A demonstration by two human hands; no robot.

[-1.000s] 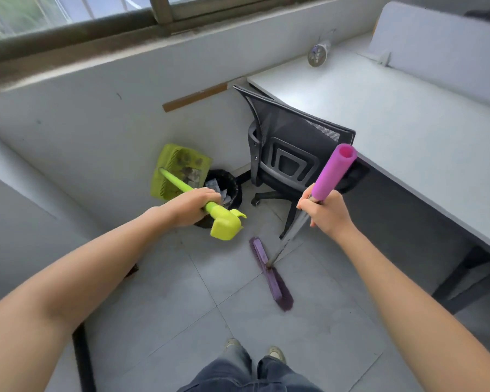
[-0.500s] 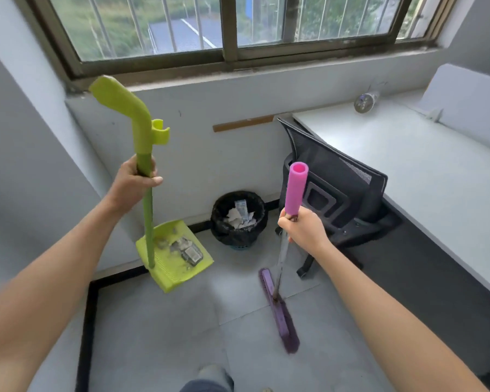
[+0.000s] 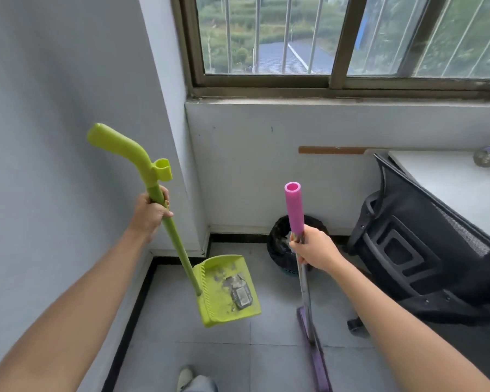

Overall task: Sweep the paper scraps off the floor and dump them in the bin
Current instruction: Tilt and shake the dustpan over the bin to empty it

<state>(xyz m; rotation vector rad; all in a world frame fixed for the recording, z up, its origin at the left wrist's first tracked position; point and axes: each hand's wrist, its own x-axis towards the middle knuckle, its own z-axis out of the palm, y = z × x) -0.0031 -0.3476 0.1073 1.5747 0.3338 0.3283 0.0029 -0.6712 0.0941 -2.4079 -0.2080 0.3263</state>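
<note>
Nearby, dustpan (image 3: 218, 278) between corner wall (image 3: 178, 137) and bin (image 3: 277, 250).

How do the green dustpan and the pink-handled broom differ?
The dustpan is lime green; the broom is purple with a pink grip. The dustpan's handle bends at the top; the broom's is straight. The dustpan carries grey scraps; the broom carries nothing. Both have long handles.
</note>
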